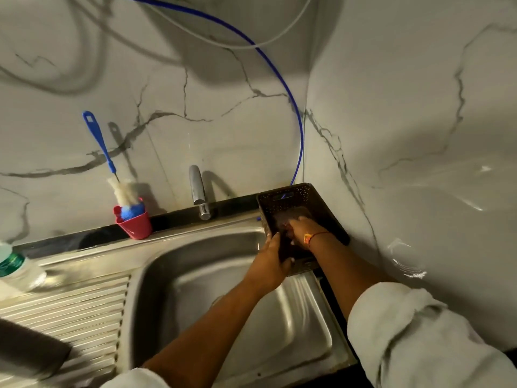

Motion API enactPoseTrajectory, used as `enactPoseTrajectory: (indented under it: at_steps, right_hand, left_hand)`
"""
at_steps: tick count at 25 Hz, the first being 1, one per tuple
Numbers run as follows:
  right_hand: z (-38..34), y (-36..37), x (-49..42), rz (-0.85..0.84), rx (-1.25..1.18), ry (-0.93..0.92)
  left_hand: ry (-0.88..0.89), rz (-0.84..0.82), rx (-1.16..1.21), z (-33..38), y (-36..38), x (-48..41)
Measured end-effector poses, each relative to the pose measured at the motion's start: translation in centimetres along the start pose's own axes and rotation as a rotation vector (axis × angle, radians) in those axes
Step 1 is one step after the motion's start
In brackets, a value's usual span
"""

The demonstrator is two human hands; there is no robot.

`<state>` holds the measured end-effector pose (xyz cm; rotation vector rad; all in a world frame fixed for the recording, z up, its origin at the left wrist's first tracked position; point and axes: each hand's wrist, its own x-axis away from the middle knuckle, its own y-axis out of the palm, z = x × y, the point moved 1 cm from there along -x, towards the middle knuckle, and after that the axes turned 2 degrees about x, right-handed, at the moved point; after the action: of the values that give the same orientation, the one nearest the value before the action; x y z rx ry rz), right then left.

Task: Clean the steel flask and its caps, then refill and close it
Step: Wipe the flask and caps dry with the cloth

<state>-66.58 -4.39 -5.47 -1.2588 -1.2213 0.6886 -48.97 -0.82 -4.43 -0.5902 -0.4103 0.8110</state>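
- Rolled white sleeve on the right arm is nearest, of thick, creased cloth.
- Steel sink: smooth rounded basin, ribbed drainboard at its left.
- Dark plastic basket, rectangular and full of small holes, stands at the sink's far right corner.
- Left hand grips the basket's left wall, fingers curled over the rim.
- Right hand reaches inside the basket; its fingers are blurred, so I cannot tell their hold.
- Where the flask is I cannot tell: the basket's inside is dark and blurred.
- Red tapered cup on the back ledge holds a blue-handled brush.

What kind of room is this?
Probably a kitchen: a steel sink with a ribbed draining board, a tap behind it, and a bottle brush standing in a red cup.
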Motion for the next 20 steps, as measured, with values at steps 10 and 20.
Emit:
enactPoseTrajectory:
  at_steps: [10,20]
  right_hand:
    - [-0.2,-0.6,0.9,-0.127,0.096,-0.01]
    - [-13.4,-2.2,13.2,0.712,-0.065,-0.26]
  left_hand:
    - [-0.005,-0.011,0.032,0.0,-2.1,1.6]
    - [0.065,0.214,-0.484,-3.9,-10.2,8.7]
